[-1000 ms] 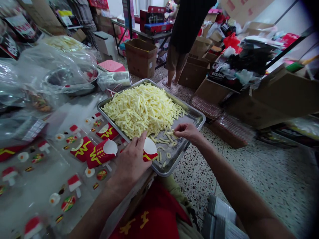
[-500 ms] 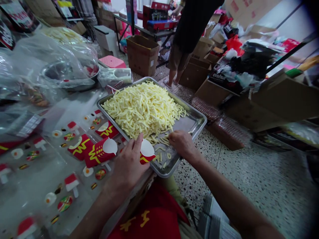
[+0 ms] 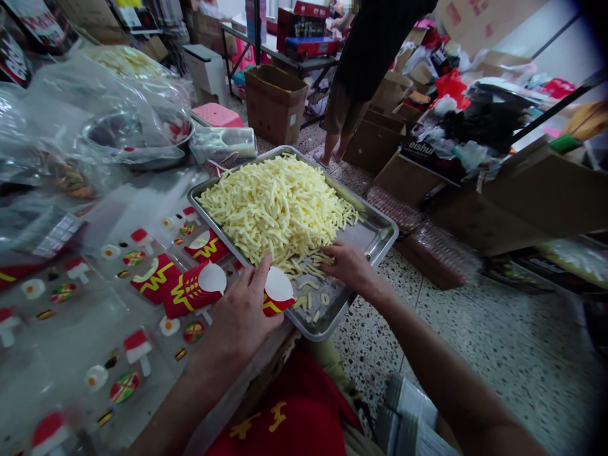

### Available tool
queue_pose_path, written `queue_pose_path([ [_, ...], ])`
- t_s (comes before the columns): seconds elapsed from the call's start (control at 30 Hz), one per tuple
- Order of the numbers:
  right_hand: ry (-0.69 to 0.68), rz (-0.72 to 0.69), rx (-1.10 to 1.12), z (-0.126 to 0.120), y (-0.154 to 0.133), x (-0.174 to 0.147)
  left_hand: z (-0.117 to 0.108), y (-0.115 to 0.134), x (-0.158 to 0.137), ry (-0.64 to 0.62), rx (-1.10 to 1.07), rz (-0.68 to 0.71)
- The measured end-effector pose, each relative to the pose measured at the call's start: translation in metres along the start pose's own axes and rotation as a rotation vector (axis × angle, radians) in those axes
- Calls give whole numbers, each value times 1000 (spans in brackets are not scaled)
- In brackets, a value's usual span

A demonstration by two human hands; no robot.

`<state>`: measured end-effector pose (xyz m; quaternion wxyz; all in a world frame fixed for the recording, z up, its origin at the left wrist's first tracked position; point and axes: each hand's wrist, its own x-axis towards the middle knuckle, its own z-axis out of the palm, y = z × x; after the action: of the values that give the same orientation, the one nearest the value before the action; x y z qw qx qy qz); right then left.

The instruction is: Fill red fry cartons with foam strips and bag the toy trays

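Note:
My left hand [image 3: 244,310] is closed around a small red fries box [image 3: 278,291] with a white inside and yellow markings. That box is tilted over the near-left rim of a metal tray [image 3: 384,233]. A large heap of pale yellow fries [image 3: 280,206] fills much of the tray, with loose pieces lying near its front corner. At the heap's near edge, my right hand [image 3: 350,267] has its fingers apart, touching some fries. Left of my left hand, a stack of red fries boxes [image 3: 194,290] lies on the table beside other red boxes [image 3: 156,278].
A clear plastic sheet [image 3: 61,354] printed with food pictures covers the table. A metal bowl [image 3: 114,136] under plastic bags sits at the back left. Beyond the tray stand cardboard boxes [image 3: 275,104] and a person in dark clothes [image 3: 368,57]. Packed cartons [image 3: 437,253] line the right.
My right hand has loosened from a closed shape, and its fingers now part at the fries' edge. My left hand keeps the fries box in place. The view has shifted slightly.

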<state>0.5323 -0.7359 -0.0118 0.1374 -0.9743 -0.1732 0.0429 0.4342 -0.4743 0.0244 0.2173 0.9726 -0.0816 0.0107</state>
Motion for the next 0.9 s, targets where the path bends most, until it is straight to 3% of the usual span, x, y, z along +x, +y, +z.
queue_pose_path([
  [0.23,-76,-21,129,-7,10,14,3,1,1,-13,-17,37],
  [0.43,-186,-191,117,-15,6,24,5,9,8,-42,-34,78],
  [0.7,-216,-69,63,-4,7,31,9,12,12,-77,-36,85],
  [0.9,-37,161,65,-4,-4,19,9,26,19,-126,105,113],
])
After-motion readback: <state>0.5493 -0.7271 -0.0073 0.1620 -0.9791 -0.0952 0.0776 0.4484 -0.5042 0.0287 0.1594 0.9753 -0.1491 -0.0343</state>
